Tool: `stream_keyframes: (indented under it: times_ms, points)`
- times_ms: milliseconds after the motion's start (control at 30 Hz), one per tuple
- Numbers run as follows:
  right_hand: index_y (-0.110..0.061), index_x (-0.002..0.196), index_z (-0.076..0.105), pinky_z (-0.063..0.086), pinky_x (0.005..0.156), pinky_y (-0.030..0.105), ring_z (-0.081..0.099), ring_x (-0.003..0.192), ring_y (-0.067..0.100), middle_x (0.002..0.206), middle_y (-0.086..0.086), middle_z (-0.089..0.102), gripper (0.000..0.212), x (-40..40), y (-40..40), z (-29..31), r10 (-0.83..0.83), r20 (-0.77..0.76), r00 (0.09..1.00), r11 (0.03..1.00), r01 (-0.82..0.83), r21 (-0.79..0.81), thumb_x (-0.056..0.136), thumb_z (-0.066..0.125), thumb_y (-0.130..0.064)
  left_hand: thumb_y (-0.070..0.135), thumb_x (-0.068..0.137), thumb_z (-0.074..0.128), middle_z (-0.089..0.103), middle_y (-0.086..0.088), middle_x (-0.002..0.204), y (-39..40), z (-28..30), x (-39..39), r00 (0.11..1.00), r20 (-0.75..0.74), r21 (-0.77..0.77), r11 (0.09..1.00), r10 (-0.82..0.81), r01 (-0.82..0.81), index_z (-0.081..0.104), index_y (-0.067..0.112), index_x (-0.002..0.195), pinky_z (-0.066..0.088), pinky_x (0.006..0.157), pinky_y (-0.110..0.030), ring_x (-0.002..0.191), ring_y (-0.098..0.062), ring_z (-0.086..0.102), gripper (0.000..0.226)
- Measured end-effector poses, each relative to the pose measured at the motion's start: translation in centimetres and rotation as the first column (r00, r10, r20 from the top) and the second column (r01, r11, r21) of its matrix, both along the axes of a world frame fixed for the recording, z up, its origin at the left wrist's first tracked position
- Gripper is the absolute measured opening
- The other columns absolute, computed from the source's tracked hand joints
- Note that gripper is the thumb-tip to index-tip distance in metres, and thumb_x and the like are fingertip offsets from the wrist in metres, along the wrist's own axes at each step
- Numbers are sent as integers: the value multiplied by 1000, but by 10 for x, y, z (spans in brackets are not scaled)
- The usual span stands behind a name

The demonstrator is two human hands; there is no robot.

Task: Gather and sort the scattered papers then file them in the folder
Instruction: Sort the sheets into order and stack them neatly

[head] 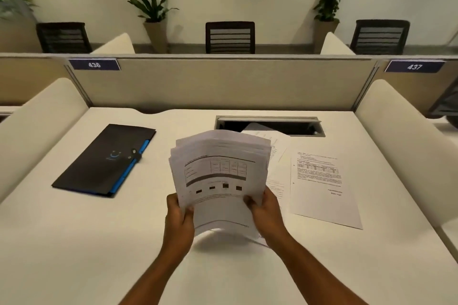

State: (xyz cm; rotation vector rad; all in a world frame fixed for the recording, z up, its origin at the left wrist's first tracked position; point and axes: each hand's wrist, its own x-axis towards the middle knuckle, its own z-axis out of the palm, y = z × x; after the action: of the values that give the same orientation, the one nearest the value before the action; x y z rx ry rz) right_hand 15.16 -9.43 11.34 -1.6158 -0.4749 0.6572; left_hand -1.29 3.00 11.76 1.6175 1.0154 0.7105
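A stack of printed papers [219, 171] stands tilted above the middle of the white desk [74, 242], its top sheet showing a table and dark bars. My left hand [179, 215] grips the stack's lower left edge, and my right hand [266, 213] grips its lower right edge, thumbs on the front sheet. A loose printed sheet [322, 190] lies flat to the right. More loose sheets [276, 156] peek out behind the stack. A closed black folder [104, 161] with a blue edge lies to the left.
An open cable tray slot [270, 125] sits at the desk's back, with a sheet partly over it. Beige divider panels [223, 84] close off the back and both sides. Chairs and potted plants stand beyond the partition.
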Motion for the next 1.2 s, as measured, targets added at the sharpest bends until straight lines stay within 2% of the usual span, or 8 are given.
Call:
stream_keyframes:
  times_ms: [167,400,533,667,867,967,1033,1200]
  points:
    - [-48,122,53,57,76,13,64,108,-1,112,-28,66,47,-17,27,26,-79,80,994,986,66,155,90,75,-21,19,95,58,56,16,112,28,43,-1,967,254,74,997,-9,-10,40,49,115,60,74,-27,106,-13,62,40]
    - [-42,127,51,58,75,15,63,110,9,115,-14,65,54,-36,51,24,-113,121,986,987,97,127,87,79,-20,36,92,54,61,4,114,55,40,-15,966,257,50,999,-12,-1,42,53,114,62,76,-38,106,-22,65,30]
    - [-41,122,55,56,69,12,64,109,10,114,-13,67,47,-37,60,20,-179,99,979,976,164,143,87,78,-20,38,91,51,60,10,111,60,32,-18,964,263,37,999,-34,25,41,59,108,61,71,-29,103,-15,65,29]
    - [-48,122,52,57,70,14,64,106,3,112,-22,66,56,-42,59,16,-187,120,975,976,171,137,76,80,-33,32,94,51,58,11,118,57,14,-22,960,213,20,983,-180,180,38,55,118,60,82,-31,112,-10,60,36]
    - [-41,121,51,54,70,7,62,110,8,115,-18,63,55,-45,61,4,-235,140,962,970,222,101,84,80,-11,15,100,47,57,15,118,66,5,-28,967,166,37,981,-194,191,39,57,114,57,83,-21,113,-5,57,45]
    - [-38,120,55,57,70,12,64,109,14,112,-12,67,45,-46,66,6,-274,104,956,957,260,126,91,72,-9,12,101,44,58,8,116,67,5,-26,971,182,20,988,-156,155,41,44,111,59,79,-28,109,-19,61,34]
    - [-30,132,54,59,80,20,64,113,13,116,-10,68,47,-45,69,12,-307,84,948,944,292,154,93,70,-10,18,101,46,58,11,115,66,14,-24,966,222,36,991,-134,129,40,51,110,59,82,-32,109,-17,60,35]
    - [-30,139,45,57,80,15,61,112,4,119,-11,64,64,-46,68,22,-315,123,941,931,282,231,87,77,-10,41,90,58,54,25,115,64,23,-27,925,367,123,991,-98,56,39,56,119,54,82,-15,114,-4,55,37]
